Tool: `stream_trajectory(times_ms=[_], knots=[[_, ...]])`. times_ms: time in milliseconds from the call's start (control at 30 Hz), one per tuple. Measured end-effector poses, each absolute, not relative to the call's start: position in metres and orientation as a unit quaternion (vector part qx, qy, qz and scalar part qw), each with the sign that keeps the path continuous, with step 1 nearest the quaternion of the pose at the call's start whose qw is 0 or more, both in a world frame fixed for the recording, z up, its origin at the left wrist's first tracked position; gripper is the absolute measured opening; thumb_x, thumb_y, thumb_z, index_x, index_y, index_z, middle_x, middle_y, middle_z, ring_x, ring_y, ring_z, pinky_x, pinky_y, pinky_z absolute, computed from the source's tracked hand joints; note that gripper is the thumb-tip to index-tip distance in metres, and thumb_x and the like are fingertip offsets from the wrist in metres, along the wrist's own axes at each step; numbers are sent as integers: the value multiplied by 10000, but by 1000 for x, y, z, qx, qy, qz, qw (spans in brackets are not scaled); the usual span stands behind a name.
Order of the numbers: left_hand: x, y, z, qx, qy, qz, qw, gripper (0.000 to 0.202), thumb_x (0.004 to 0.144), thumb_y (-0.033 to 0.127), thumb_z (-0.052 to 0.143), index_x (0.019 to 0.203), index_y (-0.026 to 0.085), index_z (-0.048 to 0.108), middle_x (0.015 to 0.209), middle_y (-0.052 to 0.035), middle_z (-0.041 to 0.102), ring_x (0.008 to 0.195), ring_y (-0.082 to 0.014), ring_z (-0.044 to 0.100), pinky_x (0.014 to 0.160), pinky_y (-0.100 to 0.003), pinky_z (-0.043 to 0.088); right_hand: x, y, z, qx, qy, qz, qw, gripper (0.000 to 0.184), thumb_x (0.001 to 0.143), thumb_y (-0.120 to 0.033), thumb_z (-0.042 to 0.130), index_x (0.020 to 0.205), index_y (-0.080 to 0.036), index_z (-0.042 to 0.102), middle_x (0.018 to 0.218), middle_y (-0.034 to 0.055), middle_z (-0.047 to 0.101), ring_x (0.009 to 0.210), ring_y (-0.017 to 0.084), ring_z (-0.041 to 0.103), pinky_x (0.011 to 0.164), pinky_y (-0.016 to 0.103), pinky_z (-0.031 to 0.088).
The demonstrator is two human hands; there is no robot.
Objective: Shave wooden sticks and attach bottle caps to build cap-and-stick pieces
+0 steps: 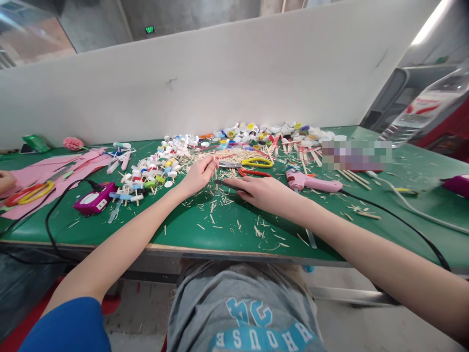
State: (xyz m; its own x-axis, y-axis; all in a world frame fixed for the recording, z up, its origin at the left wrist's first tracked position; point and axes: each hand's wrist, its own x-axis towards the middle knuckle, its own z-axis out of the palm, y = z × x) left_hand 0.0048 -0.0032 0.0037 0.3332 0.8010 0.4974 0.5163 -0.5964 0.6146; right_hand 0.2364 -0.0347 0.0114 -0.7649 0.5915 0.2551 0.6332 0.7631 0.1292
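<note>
My left hand is closed in a pinch on a thin wooden stick, held upright above the green table. My right hand grips a dark, narrow knife, its tip pointing left and lying close to the lower part of the stick; whether they touch I cannot tell. Pale wood shavings are scattered under and in front of both hands. Just beyond them lie scissors with yellow and red handles. A pink glue gun rests to the right of my right hand.
Bottle caps are heaped along the white partition, and caps fixed on sticks lie at left. A purple box with a cord, pink paper and another person's hand are further left. A water bottle stands right.
</note>
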Motion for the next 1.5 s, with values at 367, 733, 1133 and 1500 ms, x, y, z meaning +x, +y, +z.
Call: stream_trajectory(times_ms=[367,733,1133,1500], knots=[[4,-3,3,796,415,405,173,323,987,438,322,838,202,483,568,38,443,534,-117,450,577,-266,387,231,-37,15,-307,-938,-150,55,518,945,-195,371,1457,-270,363,890,53,638,630,132,557,472,267,193],[5,-3,1,795,411,408,183,327,982,457,326,837,210,483,583,35,433,537,-118,440,566,-269,375,235,-35,9,-308,-933,-178,60,523,966,-218,315,1481,-309,311,935,58,630,571,116,494,474,280,164],[2,2,-1,789,419,411,182,333,979,459,333,826,209,490,563,38,442,498,-111,419,548,-267,364,227,-39,23,-304,-934,-182,36,503,961,-195,315,1459,-260,358,845,57,637,544,123,497,456,283,160],[6,-4,3,789,415,415,182,341,971,483,351,823,210,492,566,40,428,508,-112,403,539,-265,347,230,-38,18,-288,-948,-133,20,510,958,-214,348,1463,-289,353,903,61,677,585,143,568,464,271,200]])
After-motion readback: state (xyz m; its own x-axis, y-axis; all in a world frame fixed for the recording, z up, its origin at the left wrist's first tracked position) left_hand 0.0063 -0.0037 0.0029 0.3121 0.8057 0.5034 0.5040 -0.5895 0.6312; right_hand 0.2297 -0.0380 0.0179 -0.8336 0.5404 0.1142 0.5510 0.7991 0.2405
